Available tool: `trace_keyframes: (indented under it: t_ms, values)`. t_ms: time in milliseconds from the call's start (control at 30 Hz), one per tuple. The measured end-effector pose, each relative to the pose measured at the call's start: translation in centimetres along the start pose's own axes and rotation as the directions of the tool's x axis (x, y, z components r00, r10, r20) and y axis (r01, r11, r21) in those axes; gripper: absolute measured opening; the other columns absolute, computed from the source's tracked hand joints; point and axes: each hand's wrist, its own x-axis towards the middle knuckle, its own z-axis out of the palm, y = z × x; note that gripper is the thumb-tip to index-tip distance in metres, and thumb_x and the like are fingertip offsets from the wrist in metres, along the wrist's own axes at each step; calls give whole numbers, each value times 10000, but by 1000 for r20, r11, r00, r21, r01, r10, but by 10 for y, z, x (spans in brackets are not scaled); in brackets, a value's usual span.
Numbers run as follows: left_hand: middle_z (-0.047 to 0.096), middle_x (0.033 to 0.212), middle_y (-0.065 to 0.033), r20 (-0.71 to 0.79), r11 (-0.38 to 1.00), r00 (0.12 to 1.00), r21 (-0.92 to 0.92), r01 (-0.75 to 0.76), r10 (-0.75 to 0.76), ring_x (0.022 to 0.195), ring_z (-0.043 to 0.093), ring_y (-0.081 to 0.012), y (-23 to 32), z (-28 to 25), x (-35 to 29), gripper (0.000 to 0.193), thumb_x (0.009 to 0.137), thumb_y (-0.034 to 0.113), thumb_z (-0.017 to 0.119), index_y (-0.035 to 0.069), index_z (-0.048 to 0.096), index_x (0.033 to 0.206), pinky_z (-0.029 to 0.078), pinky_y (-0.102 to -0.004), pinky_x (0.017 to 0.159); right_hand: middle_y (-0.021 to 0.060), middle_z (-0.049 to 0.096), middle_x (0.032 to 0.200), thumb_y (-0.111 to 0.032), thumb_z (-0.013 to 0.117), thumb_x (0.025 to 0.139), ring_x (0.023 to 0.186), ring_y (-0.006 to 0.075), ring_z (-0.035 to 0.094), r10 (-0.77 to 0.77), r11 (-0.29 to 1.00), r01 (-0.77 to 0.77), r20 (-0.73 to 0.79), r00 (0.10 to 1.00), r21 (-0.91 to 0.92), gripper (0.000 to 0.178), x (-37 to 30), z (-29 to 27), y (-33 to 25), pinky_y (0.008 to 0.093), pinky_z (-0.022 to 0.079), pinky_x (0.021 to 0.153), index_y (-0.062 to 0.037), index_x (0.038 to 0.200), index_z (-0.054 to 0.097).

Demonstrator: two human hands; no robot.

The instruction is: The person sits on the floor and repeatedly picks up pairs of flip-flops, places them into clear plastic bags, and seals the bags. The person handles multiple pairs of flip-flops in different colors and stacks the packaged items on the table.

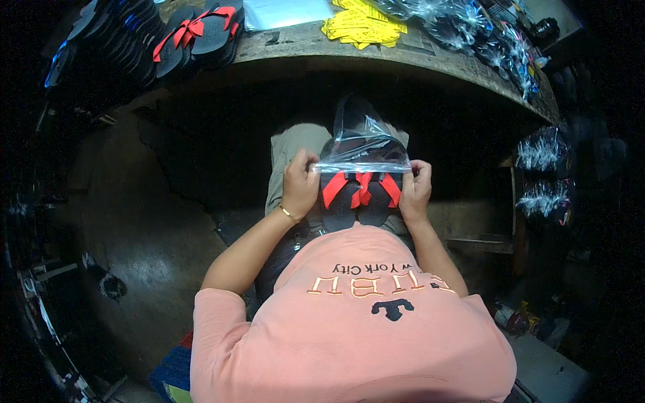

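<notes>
On my lap lies a pair of black flip-flops (339, 211) with red straps. A clear plastic bag (366, 148) covers their far part, its open edge running across just beyond the red straps. My left hand (301, 183) pinches the left end of that edge, fingers closed on the plastic. At the right end, my right hand (416, 190) holds the bag's other corner between thumb and fingers. The near ends of the flip-flops stick out of the bag toward my body.
A wooden table (289, 50) curves across the far side. On it are more red-strapped flip-flops (213, 30), a stack of clear bags (285, 12), yellow tags (363, 25) and plastic-wrapped pairs (463, 30). Further wrapped bundles (541, 174) sit at the right.
</notes>
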Motion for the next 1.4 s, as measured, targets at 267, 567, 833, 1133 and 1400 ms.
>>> trace_keyframes:
  t_ms: [267,567,833,1133,1400]
  values:
    - [637,825,-199,228,996,972,77,41,-58,801,622,-420,-10,-21,-28,91,817,4,598,4,619,906,508,-501,752,154,652,938,-149,619,1027,877,289,656,34,999,-22,475,880,-30,139,-5,-33,-1,374,518,815,-16,1063,638]
    - [623,832,-214,829,981,525,-154,-119,194,853,610,-433,2,-54,-40,114,785,119,617,23,635,844,480,-524,761,230,714,1016,-234,622,973,958,461,682,140,933,213,837,529,-291,215,-42,-85,-23,533,543,831,-37,1018,697]
    - [714,867,-223,477,941,860,337,11,-181,848,713,-408,86,-59,95,245,951,247,611,29,684,865,557,-503,772,227,712,954,-214,599,967,882,429,698,-143,833,435,626,766,-342,198,69,-37,-84,505,557,765,-38,922,678]
    - [677,780,-267,588,994,802,-42,-100,105,752,682,-467,146,-6,54,265,927,251,626,2,669,846,535,-553,720,154,698,1209,-281,729,973,1114,281,654,-506,847,527,202,838,-65,445,236,-17,-126,389,507,971,16,1292,641]
    - [635,740,-260,703,955,711,-198,219,-18,682,681,-361,98,42,3,281,947,214,605,-48,623,847,510,-494,644,120,639,1137,-195,799,883,1105,314,603,-586,400,751,483,651,-526,412,256,0,-50,451,485,955,-116,1273,694]
